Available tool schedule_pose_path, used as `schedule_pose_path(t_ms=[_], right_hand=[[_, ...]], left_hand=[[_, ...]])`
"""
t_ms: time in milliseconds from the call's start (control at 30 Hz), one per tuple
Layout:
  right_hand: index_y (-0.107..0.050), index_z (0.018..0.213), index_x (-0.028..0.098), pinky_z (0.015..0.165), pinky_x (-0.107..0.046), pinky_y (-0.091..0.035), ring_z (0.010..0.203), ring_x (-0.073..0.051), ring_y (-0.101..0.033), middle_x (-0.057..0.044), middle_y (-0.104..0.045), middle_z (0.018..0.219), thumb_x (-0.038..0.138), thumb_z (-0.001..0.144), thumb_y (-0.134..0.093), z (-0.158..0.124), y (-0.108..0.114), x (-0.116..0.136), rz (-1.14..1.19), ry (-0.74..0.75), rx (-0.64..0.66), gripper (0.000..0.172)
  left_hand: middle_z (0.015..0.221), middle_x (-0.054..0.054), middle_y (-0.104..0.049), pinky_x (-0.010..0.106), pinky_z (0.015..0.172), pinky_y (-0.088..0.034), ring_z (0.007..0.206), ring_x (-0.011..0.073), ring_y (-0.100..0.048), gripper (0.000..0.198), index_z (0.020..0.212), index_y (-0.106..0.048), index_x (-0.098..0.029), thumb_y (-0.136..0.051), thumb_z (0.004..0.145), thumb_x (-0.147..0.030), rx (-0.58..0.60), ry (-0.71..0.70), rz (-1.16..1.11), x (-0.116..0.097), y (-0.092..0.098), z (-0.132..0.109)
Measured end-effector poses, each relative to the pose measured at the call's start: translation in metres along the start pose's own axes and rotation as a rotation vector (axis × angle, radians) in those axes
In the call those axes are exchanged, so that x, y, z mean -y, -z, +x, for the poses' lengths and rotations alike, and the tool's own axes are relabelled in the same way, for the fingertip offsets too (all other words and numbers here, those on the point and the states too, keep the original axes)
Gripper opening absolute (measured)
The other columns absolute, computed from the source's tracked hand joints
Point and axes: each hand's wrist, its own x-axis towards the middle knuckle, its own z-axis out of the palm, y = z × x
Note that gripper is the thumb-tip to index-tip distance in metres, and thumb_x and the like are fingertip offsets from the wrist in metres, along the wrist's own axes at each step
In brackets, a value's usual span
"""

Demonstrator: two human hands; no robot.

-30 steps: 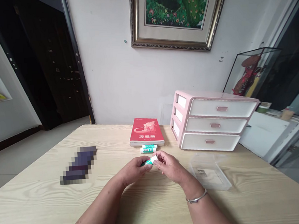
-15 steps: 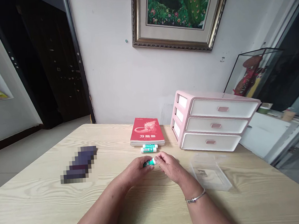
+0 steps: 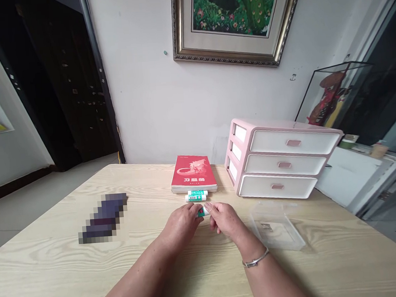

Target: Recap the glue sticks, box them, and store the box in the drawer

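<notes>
Both hands meet over the middle of the wooden table (image 3: pixel 51 276) on a small green and white glue stick (image 3: pixel 201 210). My left hand (image 3: pixel 180 225) pinches its left end, fingers curled round it. My right hand (image 3: pixel 224 220), with a silver bracelet on the wrist, grips the white right end between thumb and fingers. Two more green and white glue sticks (image 3: pixel 196 195) lie just beyond the hands, in front of a red book (image 3: pixel 193 172).
A pink and white three-drawer organiser (image 3: pixel 276 159) stands at the back right. A clear plastic tray (image 3: pixel 276 226) lies right of my right hand. A dark blurred object (image 3: pixel 104 218) lies at the left. Behind are a wall, a framed picture and a glass case.
Both hands have slid a little farther from me with the glue stick, closer to the two sticks on the table. Less of the held stick shows between the fingers.
</notes>
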Motion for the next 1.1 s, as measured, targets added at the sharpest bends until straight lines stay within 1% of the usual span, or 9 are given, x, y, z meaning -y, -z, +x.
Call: schedule_pose_path(t_ms=[133, 300, 367, 467, 633, 733, 833, 933, 1100], right_hand=[[-0.056, 0.068, 0.02, 0.045, -0.025, -0.038, 0.04, -0.013, -0.05, 0.001, -0.052, 0.045, 0.06, 0.095, -0.039, -0.002, 0.001, 0.0, -0.116, 0.055, -0.078, 0.051], [-0.061, 0.097, 0.02, 0.054, -0.023, -0.042, 0.056, -0.012, -0.053, 0.001, -0.059, 0.068, 0.051, 0.096, -0.045, -0.005, 0.004, -0.002, -0.04, 0.271, -0.039, 0.035], [-0.061, 0.098, 0.019, 0.057, -0.023, -0.044, 0.06, -0.012, -0.054, 0.001, -0.06, 0.073, 0.047, 0.094, -0.049, -0.004, 0.004, -0.004, -0.023, 0.314, -0.015, 0.03], [-0.063, 0.096, 0.018, 0.052, -0.023, -0.043, 0.054, -0.012, -0.053, 0.002, -0.058, 0.067, 0.046, 0.092, -0.052, -0.003, 0.002, -0.004, 0.015, 0.249, 0.0, 0.031], [-0.062, 0.084, 0.017, 0.036, -0.02, -0.033, 0.04, -0.011, -0.049, 0.005, -0.05, 0.05, 0.055, 0.088, -0.049, 0.0, -0.002, 0.001, 0.109, 0.023, -0.013, 0.041], [-0.058, 0.075, 0.018, 0.031, -0.019, -0.029, 0.037, -0.012, -0.05, 0.005, -0.05, 0.047, 0.062, 0.085, -0.05, 0.0, -0.004, 0.003, 0.15, -0.035, -0.013, 0.046], [-0.058, 0.074, 0.017, 0.03, -0.019, -0.03, 0.036, -0.011, -0.05, 0.005, -0.05, 0.045, 0.067, 0.082, -0.054, -0.001, -0.005, 0.003, 0.164, -0.038, -0.031, 0.05], [-0.06, 0.082, 0.016, 0.033, -0.018, -0.034, 0.04, -0.011, -0.053, 0.003, -0.055, 0.05, 0.07, 0.082, -0.053, -0.002, -0.005, 0.003, 0.263, 0.044, 0.008, 0.055], [-0.062, 0.099, 0.012, 0.038, -0.02, -0.037, 0.043, -0.012, -0.053, 0.002, -0.056, 0.053, 0.071, 0.087, -0.045, -0.006, 0.001, 0.01, 0.409, 0.135, -0.026, 0.063]], left_hand=[[0.104, 0.01, -0.068, 0.031, 0.077, -0.044, 0.091, 0.0261, -0.064, 0.023, 0.109, -0.064, -0.021, -0.057, 0.088, -0.025, 0.005, 0.016, -0.013, 0.002, -0.003, 0.001], [0.106, 0.004, -0.07, 0.026, 0.08, -0.045, 0.094, 0.0214, -0.063, 0.024, 0.111, -0.064, -0.021, -0.055, 0.089, -0.026, 0.048, -0.005, -0.324, 0.013, -0.002, 0.002], [0.103, 0.003, -0.071, 0.025, 0.08, -0.046, 0.093, 0.0201, -0.063, 0.023, 0.109, -0.064, -0.019, -0.054, 0.089, -0.025, 0.085, -0.009, -0.407, 0.015, 0.0, 0.002], [0.101, 0.004, -0.071, 0.025, 0.079, -0.047, 0.091, 0.0204, -0.064, 0.022, 0.106, -0.065, -0.018, -0.055, 0.088, -0.026, 0.081, 0.007, -0.358, 0.014, 0.0, 0.002], [0.104, 0.01, -0.069, 0.031, 0.078, -0.046, 0.091, 0.0254, -0.065, 0.024, 0.11, -0.064, -0.019, -0.052, 0.091, -0.025, -0.003, 0.0, 0.029, 0.003, -0.003, 0.001], [0.106, 0.01, -0.068, 0.033, 0.08, -0.045, 0.095, 0.0264, -0.065, 0.025, 0.113, -0.062, -0.02, -0.052, 0.09, -0.021, -0.021, -0.007, 0.1, 0.001, -0.007, 0.0], [0.108, 0.01, -0.068, 0.032, 0.079, -0.045, 0.095, 0.0249, -0.065, 0.027, 0.115, -0.058, -0.021, -0.051, 0.089, -0.021, 0.005, 0.044, -0.06, 0.002, -0.009, 0.0], [0.101, 0.006, -0.07, 0.03, 0.076, -0.044, 0.089, 0.0213, -0.063, 0.028, 0.117, -0.055, -0.021, -0.052, 0.09, -0.03, 0.046, 0.082, -0.404, 0.004, -0.008, 0.0], [0.067, -0.001, -0.056, 0.025, 0.057, -0.036, 0.06, 0.0141, -0.049, 0.031, 0.088, -0.059, -0.017, -0.051, 0.088, -0.047, 0.018, 0.304, -0.803, 0.003, 0.004, 0.0]])
